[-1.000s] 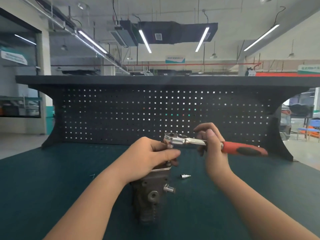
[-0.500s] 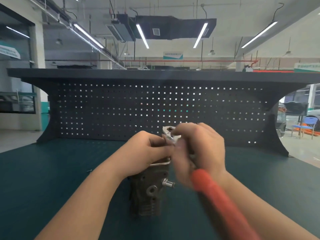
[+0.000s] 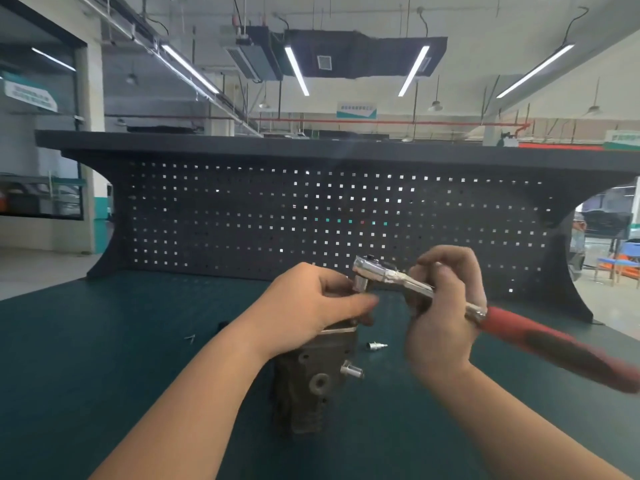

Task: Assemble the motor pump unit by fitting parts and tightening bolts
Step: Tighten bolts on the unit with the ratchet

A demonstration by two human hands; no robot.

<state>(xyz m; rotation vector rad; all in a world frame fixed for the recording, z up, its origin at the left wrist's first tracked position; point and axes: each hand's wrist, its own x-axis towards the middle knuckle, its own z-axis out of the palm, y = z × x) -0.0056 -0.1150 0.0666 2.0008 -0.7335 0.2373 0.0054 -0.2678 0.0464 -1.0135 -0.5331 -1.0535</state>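
Head view: green-matted workbench (image 3: 104, 358), black pegboard (image 3: 311, 220) behind. Dark cast pump body (image 3: 311, 386) stands on end near the mat's centre, long axis vertical, a short silver fitting (image 3: 351, 371) sticking out of its near face to the right. Left hand (image 3: 311, 310) wraps over the top of the body, fingers curled round it and the socket (image 3: 360, 289) under the ratchet head. Right hand (image 3: 446, 306) grips the ratchet wrench (image 3: 415, 289) on its bare shank. Half a second ago the red handle pointed at the camera; now it trails right and down, head still on the top bolt. Reads as one swing of a tightening stroke. Loose small socket (image 3: 375, 347) lies on the mat just right of the body; tiny metal bit (image 3: 189, 338) well left.
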